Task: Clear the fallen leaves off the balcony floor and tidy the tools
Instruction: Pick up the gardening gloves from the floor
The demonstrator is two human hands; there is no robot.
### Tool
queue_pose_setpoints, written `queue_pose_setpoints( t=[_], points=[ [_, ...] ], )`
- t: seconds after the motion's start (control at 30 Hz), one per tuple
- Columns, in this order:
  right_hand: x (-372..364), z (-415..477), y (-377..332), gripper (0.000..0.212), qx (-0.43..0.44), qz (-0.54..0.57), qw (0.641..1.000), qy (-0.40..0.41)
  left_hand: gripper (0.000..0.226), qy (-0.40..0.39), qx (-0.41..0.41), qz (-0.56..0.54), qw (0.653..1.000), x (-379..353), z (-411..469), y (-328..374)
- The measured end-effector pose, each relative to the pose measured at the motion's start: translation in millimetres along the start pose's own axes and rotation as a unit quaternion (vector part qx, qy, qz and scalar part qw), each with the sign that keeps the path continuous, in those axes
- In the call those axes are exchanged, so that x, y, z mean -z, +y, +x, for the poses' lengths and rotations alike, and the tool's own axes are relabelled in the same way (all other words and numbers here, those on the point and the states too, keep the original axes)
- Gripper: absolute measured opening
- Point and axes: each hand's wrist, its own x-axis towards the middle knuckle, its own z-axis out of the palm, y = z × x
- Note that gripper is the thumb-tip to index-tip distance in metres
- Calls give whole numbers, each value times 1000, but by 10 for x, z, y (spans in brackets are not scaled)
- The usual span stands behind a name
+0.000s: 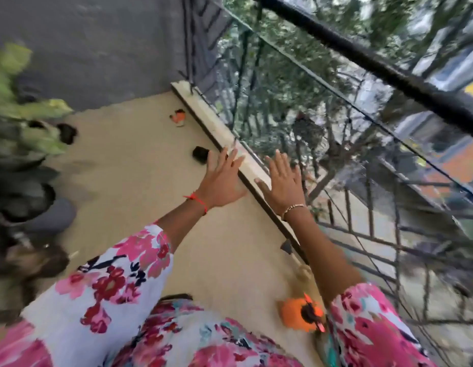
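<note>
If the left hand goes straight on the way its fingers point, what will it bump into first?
Most likely the pale ledge under the railing: the open left hand points right at it. The small dark thing on the floor lies just aside. How high the hand floats is unclear.

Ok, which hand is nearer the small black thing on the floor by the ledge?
Left. The left hand is spread just beside the small black thing; the right hand is farther off, over the ledge.

Tan balcony floor (129, 154), grey wall (97, 43) (blurred) — black railing (362, 64), trees beyond.
</note>
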Motion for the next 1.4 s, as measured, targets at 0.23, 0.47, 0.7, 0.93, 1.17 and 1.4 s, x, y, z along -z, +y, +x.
queue_pose_setpoints(
  t=[0.23,0.47,0.7,0.93,1.17,1.4],
  points=[
    [-352,1253,-927,63,43,35,998,-33,89,-22,112,9,993,115,136,-1571],
    [-731,1984,-1582,63,108,53,990,-80,87,-37,216,-15,976,-8,234,-2459],
    [-903,3150,-1976,61,149,40,981,-117,87,-69,265,-35,961,-188,811,-3235],
    [-897,4763,-2191,55,168,98,972,-133,83,-83,294,-74,949,-125,2150,-3980],
    [-1150,6177,-2418,52,138,91,970,-178,79,-98,294,-127,942,-99,3410,-4801],
    [-1445,7585,-2730,46,71,158,974,-148,67,-131,285,-204,927,-286,4602,-6023]
  ],
)
